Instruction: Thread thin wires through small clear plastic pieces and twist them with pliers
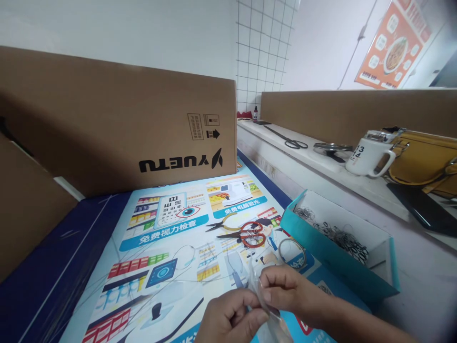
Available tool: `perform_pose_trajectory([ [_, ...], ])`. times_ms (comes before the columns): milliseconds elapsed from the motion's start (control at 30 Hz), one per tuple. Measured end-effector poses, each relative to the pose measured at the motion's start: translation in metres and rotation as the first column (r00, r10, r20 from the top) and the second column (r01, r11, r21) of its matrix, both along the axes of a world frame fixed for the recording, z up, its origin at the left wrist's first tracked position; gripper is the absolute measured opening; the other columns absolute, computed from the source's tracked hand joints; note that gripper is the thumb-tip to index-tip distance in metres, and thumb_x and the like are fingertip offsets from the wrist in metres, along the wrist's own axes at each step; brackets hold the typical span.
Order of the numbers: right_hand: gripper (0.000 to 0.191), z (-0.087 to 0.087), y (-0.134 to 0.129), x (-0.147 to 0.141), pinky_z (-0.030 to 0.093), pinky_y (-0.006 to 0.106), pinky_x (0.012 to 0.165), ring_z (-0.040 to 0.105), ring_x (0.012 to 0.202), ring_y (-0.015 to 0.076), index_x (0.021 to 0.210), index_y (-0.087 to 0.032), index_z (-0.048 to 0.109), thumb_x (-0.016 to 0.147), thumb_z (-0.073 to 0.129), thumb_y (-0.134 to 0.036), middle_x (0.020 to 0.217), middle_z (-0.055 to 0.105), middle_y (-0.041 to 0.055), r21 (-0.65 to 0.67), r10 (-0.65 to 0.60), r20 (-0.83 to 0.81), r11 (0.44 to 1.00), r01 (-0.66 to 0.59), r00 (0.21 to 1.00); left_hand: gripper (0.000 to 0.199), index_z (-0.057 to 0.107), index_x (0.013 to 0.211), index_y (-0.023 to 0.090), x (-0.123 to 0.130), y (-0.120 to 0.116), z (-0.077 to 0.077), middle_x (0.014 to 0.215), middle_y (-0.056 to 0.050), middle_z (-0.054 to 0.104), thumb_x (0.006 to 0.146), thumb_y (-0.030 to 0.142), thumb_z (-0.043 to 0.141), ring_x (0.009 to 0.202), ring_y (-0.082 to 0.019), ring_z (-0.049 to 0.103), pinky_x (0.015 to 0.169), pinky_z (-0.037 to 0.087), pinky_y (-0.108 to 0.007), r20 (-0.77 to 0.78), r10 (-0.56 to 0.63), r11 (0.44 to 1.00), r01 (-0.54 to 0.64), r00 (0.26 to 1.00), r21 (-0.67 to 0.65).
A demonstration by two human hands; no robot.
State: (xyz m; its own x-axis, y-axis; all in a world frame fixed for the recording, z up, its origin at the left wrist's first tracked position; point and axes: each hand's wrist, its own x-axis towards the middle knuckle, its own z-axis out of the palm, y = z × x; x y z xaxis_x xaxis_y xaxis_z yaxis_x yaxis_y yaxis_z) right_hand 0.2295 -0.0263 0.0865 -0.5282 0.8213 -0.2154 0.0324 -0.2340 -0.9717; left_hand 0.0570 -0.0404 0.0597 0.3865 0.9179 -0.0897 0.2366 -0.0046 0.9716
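My left hand (230,317) and my right hand (285,290) meet at the bottom middle of the view, both pinching a small clear plastic bag (257,289) between thumbs and fingers. They hover over a colourful printed poster (160,247) that covers the table. Just beyond my hands lie red-handled scissors (246,234), small yellow-handled pliers (222,223) and a thin metal ring (292,248). Several thin wires (143,286) lie across the poster to the left.
A teal open box (342,247) holding several small metal rings sits to the right. A large cardboard box (117,124) stands behind the poster. On the white ledge are black scissors (287,139), a white mug (367,155) and a yellow bag (424,159).
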Motion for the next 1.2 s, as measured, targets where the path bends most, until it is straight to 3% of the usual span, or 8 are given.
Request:
perform_pose_trajectory([
  [100,0.017,0.011,-0.001,-0.003,0.027,0.018,0.047,0.034,0.051,0.0071,0.064,-0.017,0.045,0.074,0.053,-0.027,0.054,0.040,-0.0054,0.175,-0.037,0.251,0.985,-0.008,0.967,0.042,0.058,0.063,0.016,0.001,0.002,0.000,0.051,0.006,0.027,0.072,0.056,0.051,0.051,-0.010,0.025,0.048,0.020,-0.022,0.051,-0.007,0.999,0.009,0.999,-0.031],
  [200,0.013,0.018,-0.004,-0.007,0.028,0.018,0.049,0.037,0.054,0.0076,0.059,-0.016,0.046,0.071,0.052,-0.019,0.055,0.043,-0.0047,0.407,-0.133,0.449,0.911,-0.070,0.884,0.041,0.044,0.055,0.018,0.001,0.004,0.006,0.054,0.005,0.030,0.076,0.053,0.044,0.055,-0.011,0.028,0.050,0.023,-0.022,0.016,-0.003,0.998,0.004,1.000,-0.055],
  [367,0.012,0.021,-0.009,-0.012,0.029,0.018,0.048,0.042,0.053,0.0077,0.057,-0.017,0.046,0.069,0.048,-0.016,0.055,0.045,-0.0043,0.474,-0.163,0.505,0.873,-0.114,0.848,0.026,0.037,0.053,0.019,-0.004,0.008,0.020,0.055,0.004,0.032,0.074,0.034,0.043,0.057,-0.012,0.031,0.054,0.027,-0.022,-0.097,-0.045,0.998,0.041,0.994,-0.046],
  [533,0.014,0.017,-0.014,-0.014,0.025,0.018,0.046,0.039,0.049,0.0071,0.054,-0.017,0.040,0.065,0.048,-0.015,0.052,0.042,-0.0047,0.588,-0.254,0.518,0.799,-0.125,0.816,0.028,0.042,0.057,0.018,-0.005,0.012,0.020,0.054,0.004,0.033,0.076,0.038,0.045,0.054,-0.011,0.029,0.050,0.024,-0.023,-0.090,-0.078,0.994,0.070,0.993,-0.089],
  [667,0.019,0.012,-0.015,-0.013,0.022,0.019,0.045,0.035,0.047,0.0065,0.051,-0.017,0.034,0.064,0.048,-0.016,0.049,0.038,-0.0054,0.587,-0.266,0.543,0.799,-0.133,0.797,0.032,0.035,0.053,0.020,-0.004,0.015,0.020,0.053,0.006,0.028,0.074,0.039,0.049,0.053,-0.010,0.025,0.048,0.020,-0.023,-0.097,-0.098,0.990,0.087,0.990,-0.112],
  [900,0.012,0.012,-0.014,-0.011,0.028,0.017,0.045,0.040,0.050,0.0072,0.057,-0.016,0.048,0.068,0.050,-0.021,0.053,0.045,-0.0045,0.423,-0.169,0.460,0.905,-0.047,0.872,0.031,0.040,0.055,0.019,-0.004,0.013,0.023,0.051,0.007,0.028,0.074,0.041,0.050,0.050,-0.009,0.023,0.047,0.020,-0.022,0.036,-0.086,0.978,0.091,0.996,-0.187],
  [1100,0.012,0.013,-0.007,-0.004,0.025,0.018,0.045,0.036,0.048,0.0069,0.051,-0.017,0.040,0.060,0.046,-0.011,0.049,0.040,-0.0056,0.573,-0.380,0.441,0.817,0.071,0.813,0.033,0.030,0.049,0.020,-0.007,0.014,0.009,0.049,0.007,0.027,0.068,0.031,0.055,0.050,-0.009,0.024,0.048,0.021,-0.022,-0.071,0.046,0.998,-0.049,0.996,-0.043],
  [1200,0.014,0.018,-0.003,0.010,0.027,0.019,0.046,0.035,0.050,0.0080,0.053,-0.018,0.037,0.064,0.043,-0.012,0.051,0.038,-0.0048,0.555,-0.453,0.431,0.815,0.167,0.780,0.032,0.030,0.050,0.021,-0.017,0.015,0.003,0.050,0.006,0.026,0.069,0.032,0.053,0.051,-0.010,0.023,0.048,0.021,-0.022,-0.133,0.147,0.988,-0.152,0.980,-0.030],
])
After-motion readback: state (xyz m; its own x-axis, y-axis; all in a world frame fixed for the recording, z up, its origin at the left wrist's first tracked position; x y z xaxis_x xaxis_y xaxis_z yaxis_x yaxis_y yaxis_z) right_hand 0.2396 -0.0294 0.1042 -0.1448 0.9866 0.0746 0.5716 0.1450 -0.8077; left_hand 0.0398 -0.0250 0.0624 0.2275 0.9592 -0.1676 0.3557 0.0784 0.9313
